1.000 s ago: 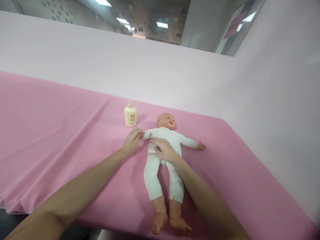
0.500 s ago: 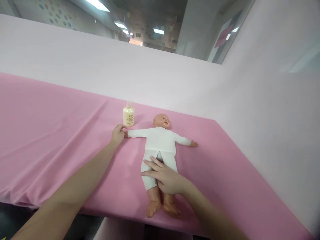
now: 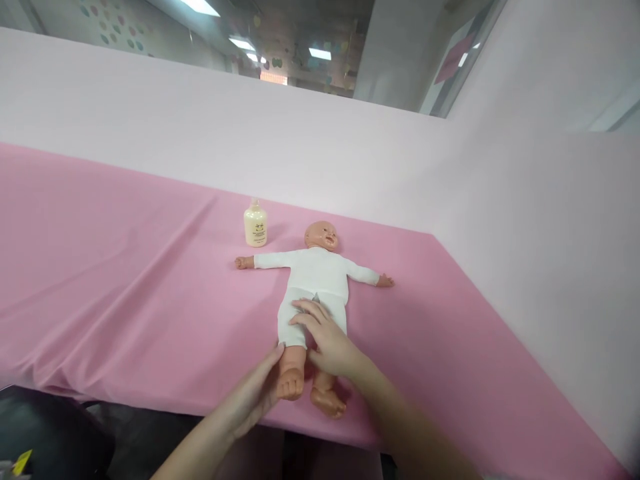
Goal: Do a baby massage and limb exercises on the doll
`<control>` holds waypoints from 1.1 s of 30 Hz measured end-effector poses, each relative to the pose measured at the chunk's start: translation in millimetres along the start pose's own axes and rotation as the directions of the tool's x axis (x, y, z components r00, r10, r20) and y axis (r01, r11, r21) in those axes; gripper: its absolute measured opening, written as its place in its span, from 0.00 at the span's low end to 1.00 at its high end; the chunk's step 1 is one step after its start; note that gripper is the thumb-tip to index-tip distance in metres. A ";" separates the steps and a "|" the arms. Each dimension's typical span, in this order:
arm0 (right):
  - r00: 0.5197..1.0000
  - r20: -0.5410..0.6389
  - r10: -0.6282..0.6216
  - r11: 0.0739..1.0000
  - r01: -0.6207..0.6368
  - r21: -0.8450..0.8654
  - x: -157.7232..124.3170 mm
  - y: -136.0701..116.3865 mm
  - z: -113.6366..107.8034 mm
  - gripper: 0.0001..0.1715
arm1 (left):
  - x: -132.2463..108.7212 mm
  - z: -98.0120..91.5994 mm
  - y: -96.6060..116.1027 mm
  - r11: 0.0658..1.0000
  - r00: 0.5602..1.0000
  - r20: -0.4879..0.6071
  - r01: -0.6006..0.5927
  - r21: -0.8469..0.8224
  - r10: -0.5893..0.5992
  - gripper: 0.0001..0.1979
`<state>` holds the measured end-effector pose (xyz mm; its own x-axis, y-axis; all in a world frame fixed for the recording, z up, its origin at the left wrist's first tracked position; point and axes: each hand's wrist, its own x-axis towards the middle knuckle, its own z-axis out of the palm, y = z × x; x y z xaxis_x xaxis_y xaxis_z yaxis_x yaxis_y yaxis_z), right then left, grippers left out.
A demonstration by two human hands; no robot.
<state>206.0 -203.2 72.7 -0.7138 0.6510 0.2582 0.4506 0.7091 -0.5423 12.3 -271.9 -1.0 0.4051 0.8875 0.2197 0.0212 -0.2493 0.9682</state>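
Note:
A baby doll (image 3: 320,272) lies face up on the pink sheet, arms spread, in a white top and white trousers (image 3: 291,323). My left hand (image 3: 257,397) is cupped around the lower leg at the left, its thumb at the trouser cuff and its other fingers partly hidden behind the leg. That foot (image 3: 291,385) is tipped up towards me. Across the doll's thighs rests my right hand (image 3: 333,343), fingers apart and slightly bent, touching the trousers. Its thumb is partly hidden between the legs.
A cream-coloured bottle (image 3: 256,228) stands upright beyond the doll's outstretched arm. The pink sheet (image 3: 150,267) covers the table up to a white wall (image 3: 300,153) with a window above. A dark rounded object (image 3: 45,433) sits below the table's front edge.
My left hand has come down from the doll's hand by the bottle to its lower leg, and that foot has lifted. My right hand stays on the thighs, its fingers more bent.

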 end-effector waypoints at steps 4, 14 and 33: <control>0.995 0.078 -0.066 0.996 0.070 -0.047 -8.9 -12.1 0.7 0.39 | -7.1 23.4 36.2 0.511 0.848 -0.033 0.287 -0.810 -0.529 0.25; 0.947 0.028 -0.320 0.921 0.318 -0.225 -19.3 -32.8 26.7 0.28 | -0.9 18.8 59.8 0.429 0.730 -0.161 0.196 -0.882 -0.664 0.15; 0.900 0.129 -0.415 0.894 0.378 0.241 -17.4 -31.9 39.9 0.25 | 5.0 31.1 44.0 0.394 0.738 0.038 0.402 -0.826 -0.673 0.20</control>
<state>182.6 -247.9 53.7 -0.8991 0.2566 0.3547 0.0039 0.8149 -0.5796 43.7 -290.5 39.0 0.3195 0.8084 -0.4944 -0.5841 0.5789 0.5690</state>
